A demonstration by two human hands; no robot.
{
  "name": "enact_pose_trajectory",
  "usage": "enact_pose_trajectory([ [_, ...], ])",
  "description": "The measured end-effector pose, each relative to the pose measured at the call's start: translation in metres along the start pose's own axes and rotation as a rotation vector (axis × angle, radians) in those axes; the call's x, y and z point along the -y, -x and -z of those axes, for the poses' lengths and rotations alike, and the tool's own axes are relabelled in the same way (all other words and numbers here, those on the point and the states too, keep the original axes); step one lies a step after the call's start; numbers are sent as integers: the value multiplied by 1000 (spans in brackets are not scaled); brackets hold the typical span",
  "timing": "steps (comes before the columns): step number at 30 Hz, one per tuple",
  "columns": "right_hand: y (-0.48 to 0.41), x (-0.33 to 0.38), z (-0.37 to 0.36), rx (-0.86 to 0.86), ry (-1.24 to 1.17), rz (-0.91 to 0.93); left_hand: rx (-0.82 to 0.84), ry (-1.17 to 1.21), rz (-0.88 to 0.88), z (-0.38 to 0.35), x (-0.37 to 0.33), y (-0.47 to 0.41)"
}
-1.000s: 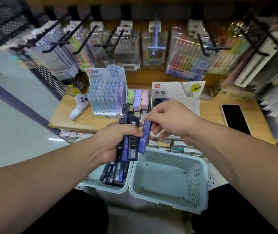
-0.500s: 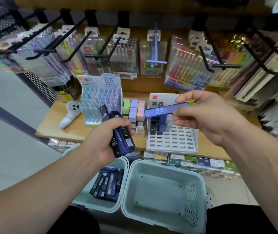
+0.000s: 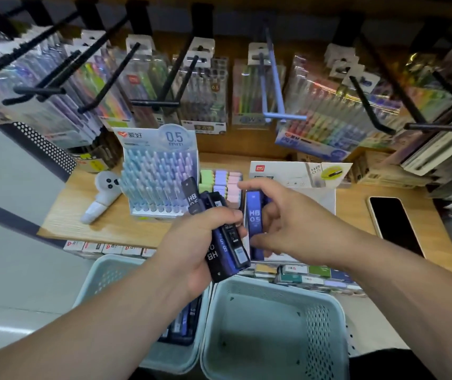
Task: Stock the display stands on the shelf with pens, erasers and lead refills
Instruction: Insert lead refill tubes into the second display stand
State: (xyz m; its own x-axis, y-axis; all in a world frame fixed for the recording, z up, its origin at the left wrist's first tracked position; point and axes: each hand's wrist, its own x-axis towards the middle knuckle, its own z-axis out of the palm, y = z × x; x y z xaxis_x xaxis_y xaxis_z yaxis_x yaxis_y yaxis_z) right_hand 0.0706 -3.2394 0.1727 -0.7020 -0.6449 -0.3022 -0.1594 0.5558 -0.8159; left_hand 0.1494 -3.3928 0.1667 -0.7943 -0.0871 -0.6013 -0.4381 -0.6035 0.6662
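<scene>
My left hand (image 3: 192, 250) grips a bundle of dark HB lead refill cases (image 3: 219, 231) above the shelf's front edge. My right hand (image 3: 287, 229) pinches one blue HB 0.5 refill case (image 3: 255, 220), held upright over the left side of the white lead refill stand (image 3: 326, 198). Left of that stand sit pastel erasers (image 3: 222, 179) and the pen stand (image 3: 159, 182), full of pastel pens. More refill cases (image 3: 186, 322) lie in the left basket (image 3: 101, 275), partly hidden by my left arm.
A second, larger basket (image 3: 323, 325) is below the shelf on the right. A black phone (image 3: 394, 223) lies on the wooden shelf (image 3: 115, 226) at right, a small white gadget (image 3: 101, 196) at left. Packaged pens (image 3: 326, 116) hang on black hooks above.
My right hand has turned the blue refill case from level to upright and brought it down over the refill stand. My left hand with the bundle has risen slightly.
</scene>
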Motion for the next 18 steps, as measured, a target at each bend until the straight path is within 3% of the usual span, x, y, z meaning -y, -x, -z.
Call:
enact_pose_trajectory([
  [5,-13,-36,13,-169,200,-103,-106,-65,19,16,-2,-6],
  [9,-19,-69,18,-248,420,-36,-123,-83,73,31,-2,-6],
  [18,-24,-75,9,-332,469,13,-154,-69,83,39,0,-8],
])
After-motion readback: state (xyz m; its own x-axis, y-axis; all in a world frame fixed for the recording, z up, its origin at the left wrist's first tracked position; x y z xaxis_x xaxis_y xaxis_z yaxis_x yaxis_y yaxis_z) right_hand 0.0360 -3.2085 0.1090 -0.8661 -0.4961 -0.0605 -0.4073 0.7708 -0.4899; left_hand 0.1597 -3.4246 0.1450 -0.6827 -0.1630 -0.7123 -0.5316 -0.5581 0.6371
